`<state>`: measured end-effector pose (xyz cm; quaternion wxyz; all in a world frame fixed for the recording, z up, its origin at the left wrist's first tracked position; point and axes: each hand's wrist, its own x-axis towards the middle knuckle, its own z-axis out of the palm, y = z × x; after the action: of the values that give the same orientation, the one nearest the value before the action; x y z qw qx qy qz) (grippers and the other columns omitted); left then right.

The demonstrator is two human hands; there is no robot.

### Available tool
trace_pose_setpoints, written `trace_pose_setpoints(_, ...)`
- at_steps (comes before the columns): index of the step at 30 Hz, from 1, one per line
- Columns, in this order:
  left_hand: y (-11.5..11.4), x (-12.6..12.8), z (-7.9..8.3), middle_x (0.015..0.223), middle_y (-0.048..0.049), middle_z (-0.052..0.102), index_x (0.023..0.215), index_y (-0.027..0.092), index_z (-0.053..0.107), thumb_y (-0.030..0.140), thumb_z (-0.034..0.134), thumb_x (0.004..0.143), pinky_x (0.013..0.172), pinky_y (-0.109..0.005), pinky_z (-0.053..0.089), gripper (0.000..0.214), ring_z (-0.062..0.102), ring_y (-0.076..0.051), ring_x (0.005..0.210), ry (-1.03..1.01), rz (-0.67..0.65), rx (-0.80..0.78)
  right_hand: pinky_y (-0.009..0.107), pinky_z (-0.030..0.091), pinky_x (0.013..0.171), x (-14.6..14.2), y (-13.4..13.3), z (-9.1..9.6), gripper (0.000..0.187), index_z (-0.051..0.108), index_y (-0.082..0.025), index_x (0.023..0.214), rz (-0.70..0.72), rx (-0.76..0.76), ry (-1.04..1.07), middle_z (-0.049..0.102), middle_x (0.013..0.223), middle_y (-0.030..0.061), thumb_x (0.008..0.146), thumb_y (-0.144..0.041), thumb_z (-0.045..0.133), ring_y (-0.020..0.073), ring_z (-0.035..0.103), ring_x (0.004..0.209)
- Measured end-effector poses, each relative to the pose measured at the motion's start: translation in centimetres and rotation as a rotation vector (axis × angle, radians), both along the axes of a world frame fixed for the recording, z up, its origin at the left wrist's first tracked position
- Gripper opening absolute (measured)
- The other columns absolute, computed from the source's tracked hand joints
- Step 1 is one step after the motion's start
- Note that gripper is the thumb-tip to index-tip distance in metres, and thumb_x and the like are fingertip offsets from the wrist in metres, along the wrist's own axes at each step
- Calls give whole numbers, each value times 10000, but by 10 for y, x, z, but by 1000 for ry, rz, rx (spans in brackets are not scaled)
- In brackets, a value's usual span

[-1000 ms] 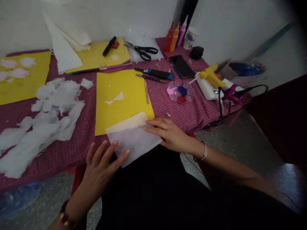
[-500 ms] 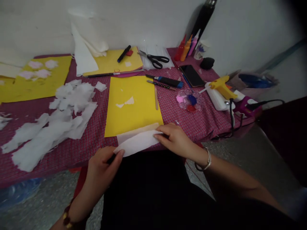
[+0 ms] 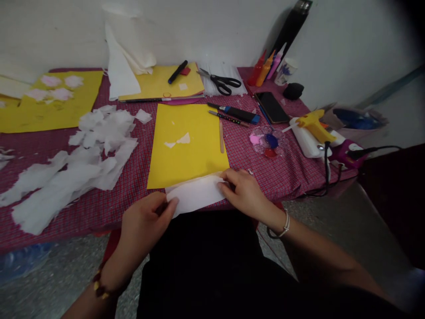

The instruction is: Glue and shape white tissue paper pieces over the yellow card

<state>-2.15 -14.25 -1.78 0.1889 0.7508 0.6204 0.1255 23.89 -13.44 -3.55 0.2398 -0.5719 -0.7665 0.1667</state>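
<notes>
A folded sheet of thin white paper lies at the near edge of the table, just below a yellow card sheet. My left hand pinches the paper's left corner, fingers closed on it. My right hand grips its right end, thumb and fingers pressed on the fold. A wooden stick lies on the yellow card's right edge.
Torn white tissue pieces cover the red checked tablecloth at left. Scissors, markers, a phone, a paint palette, glue bottles and a yellow glue gun lie at the back and right. Another yellow sheet sits far left.
The paper lay flat under both open hands; both hands have since closed on its ends and folded it up toward the table edge. The camera view has shifted.
</notes>
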Motion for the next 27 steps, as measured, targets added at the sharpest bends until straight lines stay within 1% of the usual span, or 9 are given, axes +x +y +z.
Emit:
trace_pose_setpoints(5,-1,5,-2,599,4,515,607,221,430,386,465,900,567,-278,287,337,476,-147,576,97,-3,45,316,380,721,0,0,-3,209,607,-182,1069,-18,7,23,649,745,16,870,-210,545,172,582,686)
trace_pose_setpoints(10,-1,5,-5,617,-5,545,619,227,459,376,478,890,557,-281,279,310,493,-155,596,95,-2,49,322,385,724,0,0,-5,206,612,-189,1072,-33,23,23,662,775,29,885,-222,531,183,592,710)
trace_pose_setpoints(14,-1,4,-7,629,-9,554,615,226,449,376,489,883,565,-283,286,310,498,-156,596,76,0,68,326,392,729,-1,1,-6,203,612,-194,1071,-42,35,6,686,820,43,902,-238,508,189,604,733)
trace_pose_setpoints(20,-2,6,-6,635,-9,559,628,223,452,390,496,882,561,-283,290,307,509,-155,580,87,35,49,337,408,731,-4,4,-4,232,613,-176,1096,-54,-3,-93,674,757,34,899,-241,511,189,604,694)
trace_pose_setpoints(22,0,6,-5,658,-7,574,723,226,514,411,519,872,554,-282,298,237,528,-163,587,84,75,23,337,423,728,-4,5,1,273,598,-174,1143,-39,-19,-118,683,858,56,892,-237,512,189,610,724)
trace_pose_setpoints(23,1,5,-4,679,-5,586,816,228,551,417,534,865,556,-281,310,196,544,-169,600,74,95,14,335,431,722,-3,7,4,312,580,-175,1186,-25,-23,-131,678,966,78,886,-234,514,189,615,754)
trace_pose_setpoints(24,3,4,-4,704,-3,597,932,228,571,418,549,858,561,-281,327,205,560,-175,617,60,105,7,331,437,713,-2,10,8,356,557,-178,1230,-3,-28,-146,652,1082,100,880,-232,517,189,617,785)
trace_pose_setpoints(26,6,2,-3,750,-2,610,1136,219,544,404,564,854,582,-281,365,338,586,-181,654,31,94,2,322,441,692,0,17,17,405,533,-184,1270,70,-48,-194,578,1223,123,868,-229,520,187,614,818)
trace_pose_setpoints(27,7,1,-3,764,-2,611,1191,211,525,391,560,857,592,-281,378,380,593,-180,664,25,82,3,317,438,682,0,22,21,394,545,-185,1253,119,-64,-224,565,1227,123,862,-226,522,184,609,814)
